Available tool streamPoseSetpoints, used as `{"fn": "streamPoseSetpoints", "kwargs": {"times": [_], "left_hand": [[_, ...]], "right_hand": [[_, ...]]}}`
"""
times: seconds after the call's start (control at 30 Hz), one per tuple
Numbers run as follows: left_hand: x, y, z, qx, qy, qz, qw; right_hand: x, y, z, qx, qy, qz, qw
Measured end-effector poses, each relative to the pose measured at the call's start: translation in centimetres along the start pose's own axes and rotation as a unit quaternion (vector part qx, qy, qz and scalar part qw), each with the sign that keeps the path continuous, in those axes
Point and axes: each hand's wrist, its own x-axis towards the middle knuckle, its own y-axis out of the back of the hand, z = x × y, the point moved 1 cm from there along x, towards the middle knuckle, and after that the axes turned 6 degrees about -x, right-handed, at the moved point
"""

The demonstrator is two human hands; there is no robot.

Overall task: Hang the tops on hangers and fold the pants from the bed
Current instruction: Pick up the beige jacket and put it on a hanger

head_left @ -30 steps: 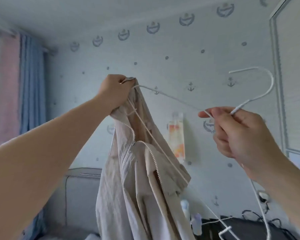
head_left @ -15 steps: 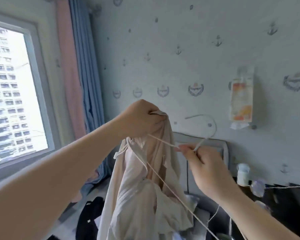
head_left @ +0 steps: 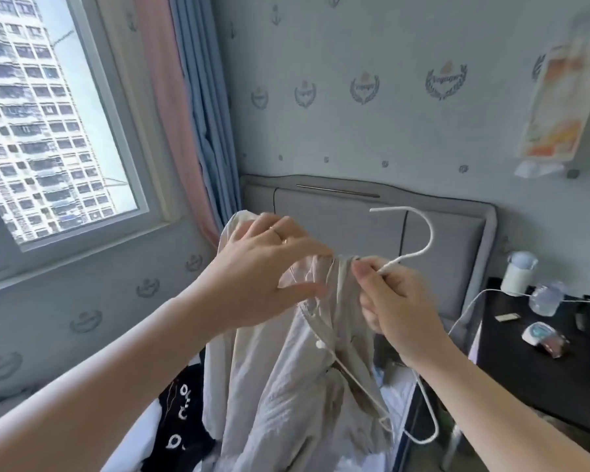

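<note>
Editor: Hands first. What do they hold?

Me: Right hand (head_left: 394,301), thumb and forefinger pinched on the neck of a white wire hanger (head_left: 429,240), just under the hook. The other fingers of that hand curl away behind it, out of sight. Left hand (head_left: 263,277), fingers straight and spread, lies on the bunched collar of the beige top (head_left: 286,386), with a ring on one finger. That hand is slightly blurred.

Editor: And where is the top?

Me: In the air between my forearms, above the bed (head_left: 137,434), gathered at the hanger's neck and hanging down from there. Cloth and my left hand cover the hanger's left side, so I cannot tell how it sits inside. Its right side runs down behind my right wrist and shows again as a bare loop at lower right. From there, the bottom bar slants back up into the folds. The picture's bottom edge cuts off the hem.

Editor: Anything else on the bed?

Me: A black garment with white print (head_left: 181,407), half hidden by the top and my left forearm. I cannot tell whether it is a top or pants.

Editor: Surroundings?

Me: Grey headboard (head_left: 450,240) behind the hook. Window (head_left: 48,114) and pink-and-blue curtain (head_left: 191,114) at left. Black nightstand (head_left: 542,362) at right, with a white cable (head_left: 464,311) and small items too soft to name.
</note>
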Motion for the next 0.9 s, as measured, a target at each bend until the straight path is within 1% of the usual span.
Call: {"fn": "streamPoseSetpoints", "kwargs": {"times": [0.07,0.17,0.23,0.3,0.4,0.47,0.57,0.7,0.77,0.8,0.87,0.9], "left_hand": [[-1.2,-0.7,-0.6,0.040,-0.007,0.000,0.999],[-2.2,-2.2,-0.4,0.042,-0.002,0.027,0.999],[-2.8,-3.7,0.2,0.021,0.001,0.006,1.000],[-3.7,-5.4,0.7,0.004,0.006,-0.020,1.000],[-5.4,-7.7,0.4,-0.063,0.053,-0.047,0.995],[-6.5,-9.2,0.3,-0.103,0.073,-0.038,0.991],[-8.0,-11.7,2.0,-0.151,0.083,-0.043,0.984],[-9.2,-14.7,4.3,-0.171,0.096,-0.065,0.979],[-9.6,-15.8,4.3,-0.193,0.119,-0.074,0.971],[-9.9,-16.3,4.2,-0.210,0.134,-0.068,0.966],[-11.0,-17.0,4.0,-0.248,0.180,-0.034,0.951],[-11.6,-17.3,3.9,-0.275,0.207,-0.004,0.939]], "right_hand": [[-0.3,0.8,0.3,-0.003,0.014,-0.020,1.000],[-1.3,1.6,0.8,-0.060,0.045,-0.047,0.996],[-2.4,1.8,1.3,-0.097,0.067,-0.057,0.991],[-3.6,2.0,1.8,-0.132,0.070,-0.066,0.987],[-5.1,3.3,3.2,-0.227,0.033,-0.068,0.971],[-6.4,4.3,4.6,-0.269,-0.006,-0.067,0.961],[-8.7,4.3,6.5,-0.297,-0.027,-0.058,0.953],[-10.9,2.9,8.5,-0.302,-0.055,-0.079,0.948],[-11.5,2.4,8.9,-0.309,-0.075,-0.065,0.946],[-11.7,2.3,9.1,-0.324,-0.069,-0.043,0.943],[-12.7,2.4,9.6,-0.389,-0.007,0.038,0.920],[-13.5,2.5,9.9,-0.409,0.027,0.080,0.909]]}}
